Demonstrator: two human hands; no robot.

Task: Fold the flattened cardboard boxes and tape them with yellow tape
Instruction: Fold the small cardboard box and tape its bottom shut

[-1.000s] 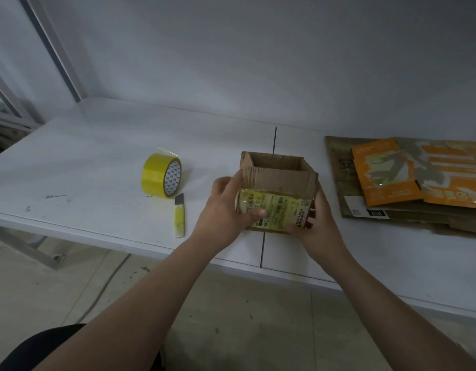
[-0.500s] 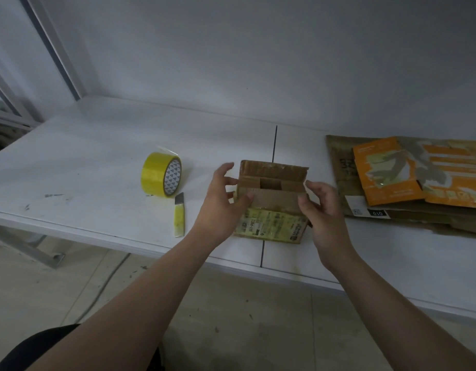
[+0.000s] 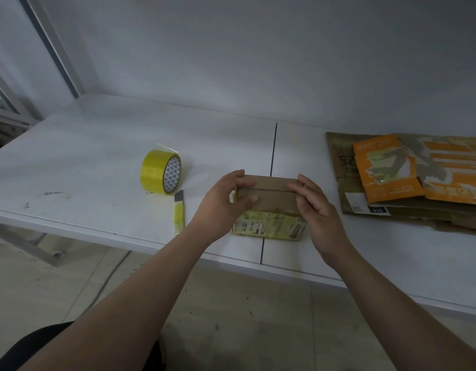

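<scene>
A small brown cardboard box [image 3: 269, 199] stands near the front edge of the white table [image 3: 97, 156], its top flaps folded shut with a seam across the middle. Its front face carries a yellow-taped label. My left hand [image 3: 226, 199] grips the box's left end, thumb pressing the near flap. My right hand [image 3: 312, 202] grips the right end, fingers over the top flaps. A roll of yellow tape [image 3: 161, 171] stands on edge to the left of the box. A stack of flattened cardboard boxes [image 3: 408, 180] with orange print lies at the right.
A yellow utility knife [image 3: 178, 212] lies between the tape roll and the box, near the front edge. A dark seam [image 3: 274, 145] splits the tabletop behind the box. A grey wall rises behind; metal frame bars stand at far left.
The box's top was open a second ago; the flaps have since been folded down and now lie shut. Both hands moved from the front face up to the top ends.
</scene>
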